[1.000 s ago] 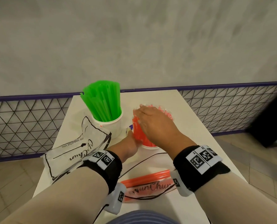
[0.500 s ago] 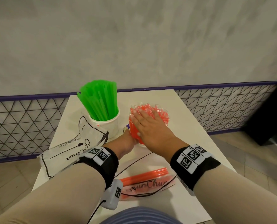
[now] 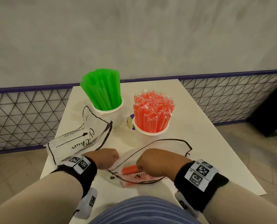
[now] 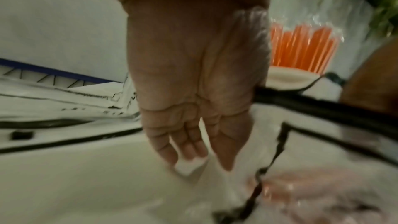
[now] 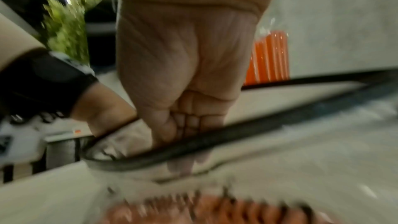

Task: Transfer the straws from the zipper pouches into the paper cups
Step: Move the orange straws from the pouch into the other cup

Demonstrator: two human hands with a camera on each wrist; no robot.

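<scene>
A white paper cup at the back holds green straws. Beside it, another paper cup is packed with wrapped orange straws. A clear zipper pouch lies near the front edge with a few orange straws inside. My left hand pinches the pouch's clear film between thumb and fingers. My right hand curls its fingers over the pouch's black zipper rim, with the fingertips inside the mouth. An empty pouch lies at the left.
The small white table stands against a grey wall with a wire-mesh panel along its base. Both cups stand close together in the middle. The table's near edge is right below my wrists, and a dark object is on the floor at right.
Both hands left the orange-straw cup and drew back to the front pouch. The right palm was on the straw tops and the left hand at the cup; now both hold the pouch.
</scene>
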